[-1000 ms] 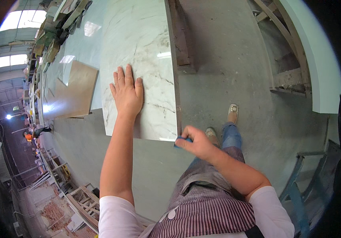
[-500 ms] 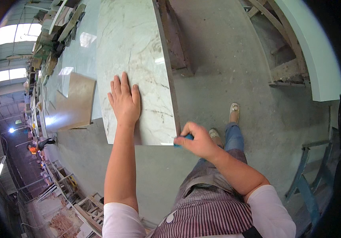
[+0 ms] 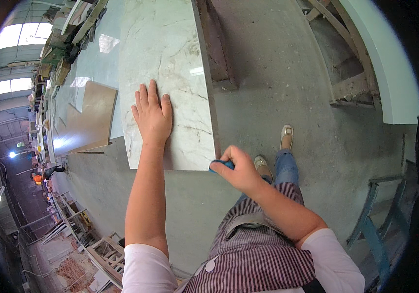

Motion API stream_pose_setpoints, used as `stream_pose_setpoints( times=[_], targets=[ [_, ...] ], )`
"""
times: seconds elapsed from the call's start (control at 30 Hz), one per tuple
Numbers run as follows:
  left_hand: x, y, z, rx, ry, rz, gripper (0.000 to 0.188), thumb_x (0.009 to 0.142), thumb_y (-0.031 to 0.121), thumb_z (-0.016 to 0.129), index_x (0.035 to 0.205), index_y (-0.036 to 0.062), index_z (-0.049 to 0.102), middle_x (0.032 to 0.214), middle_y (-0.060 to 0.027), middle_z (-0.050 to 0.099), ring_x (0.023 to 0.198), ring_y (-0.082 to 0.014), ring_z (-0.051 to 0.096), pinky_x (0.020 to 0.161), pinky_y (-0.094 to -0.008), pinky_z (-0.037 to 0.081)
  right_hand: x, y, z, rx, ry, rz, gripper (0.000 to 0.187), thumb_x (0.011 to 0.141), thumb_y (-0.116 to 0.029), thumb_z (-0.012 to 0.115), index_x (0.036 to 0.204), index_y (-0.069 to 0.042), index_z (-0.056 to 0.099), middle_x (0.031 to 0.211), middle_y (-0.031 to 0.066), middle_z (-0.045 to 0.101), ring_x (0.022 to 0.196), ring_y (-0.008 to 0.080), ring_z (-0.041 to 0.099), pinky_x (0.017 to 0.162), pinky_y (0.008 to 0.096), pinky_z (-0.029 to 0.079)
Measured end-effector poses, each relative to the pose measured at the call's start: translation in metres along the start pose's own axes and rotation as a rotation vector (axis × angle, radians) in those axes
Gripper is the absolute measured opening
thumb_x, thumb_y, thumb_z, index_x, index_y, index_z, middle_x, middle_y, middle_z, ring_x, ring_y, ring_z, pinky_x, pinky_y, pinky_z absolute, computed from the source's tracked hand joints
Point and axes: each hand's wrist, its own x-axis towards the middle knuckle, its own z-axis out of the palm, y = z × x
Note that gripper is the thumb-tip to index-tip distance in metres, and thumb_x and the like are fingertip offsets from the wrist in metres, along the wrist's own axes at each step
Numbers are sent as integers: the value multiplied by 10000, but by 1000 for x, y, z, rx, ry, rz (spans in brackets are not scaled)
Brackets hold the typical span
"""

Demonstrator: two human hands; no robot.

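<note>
A white marble-look slab (image 3: 170,53) with grey-brown veins lies flat before me, its glossy top facing up. My left hand (image 3: 152,118) rests palm down on it near the close end, fingers stretched forward. At the slab's near right corner, my right hand (image 3: 242,172) is closed round a small blue pad (image 3: 227,164). The pad lies against the corner edge. Fingers and thumb cover much of it, so its exact kind cannot be made out.
Left of the slab lies a brown panel (image 3: 95,117) with a cut-out. A pale slab (image 3: 380,53) on a wooden frame (image 3: 353,90) stands at the right, and a blue-green metal frame (image 3: 378,239) at lower right. Another person (image 3: 38,178) is far off at the left.
The slab's near end and my left hand sit slightly higher in view. My right hand has turned a little, and the blue pad has shifted up and left onto the slab's corner.
</note>
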Motion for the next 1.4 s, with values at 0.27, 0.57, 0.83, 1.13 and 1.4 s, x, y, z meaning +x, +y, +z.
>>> stream_pose_setpoints(
  times=[0.27, 0.57, 0.83, 1.13, 1.4],
  targets=[
    [-2, 2, 0, -9, 11, -4, 585, 964, 405, 392, 1477, 137, 315, 1532, -172, 262, 1427, -345, 204, 1149, -516, 111, -3, 5, 4, 16, 24, -22, 333, 823, -239, 753, 797, -39, 488, 708, 64, 560, 645, 127, 501, 585, 302, 427],
    [0, 4, -2, 0, -6, -19, 586, 963, 391, 390, 1482, 132, 305, 1540, -173, 247, 1434, -339, 190, 1151, -515, 103, 19, -4, 1, 42, 64, -38, 316, 838, -250, 741, 803, -38, 509, 702, 35, 550, 656, 106, 477, 587, 283, 418],
    [-4, 3, -3, 11, -16, -21, 584, 965, 371, 392, 1486, 125, 294, 1536, -188, 245, 1433, -359, 180, 1149, -527, 94, 81, 6, -6, 22, 121, -134, 324, 843, -307, 731, 801, -33, 562, 736, 60, 600, 689, 122, 534, 618, 307, 453],
    [13, 7, 1, 18, -68, -30, 597, 964, 362, 385, 1490, 103, 270, 1535, -217, 221, 1432, -389, 160, 1133, -568, 96, 205, -31, -38, -57, 140, -7, 405, 849, -404, 704, 797, -26, 571, 759, 89, 610, 707, 155, 543, 627, 325, 457],
    [76, 16, 8, 36, -44, -63, 611, 966, 389, 370, 1493, 102, 257, 1536, -226, 209, 1428, -416, 150, 1123, -593, 89, 101, -6, -20, 29, -34, 19, 309, 827, -308, 749, 793, -60, 567, 745, 46, 587, 718, 110, 528, 642, 289, 450]
  ],
)
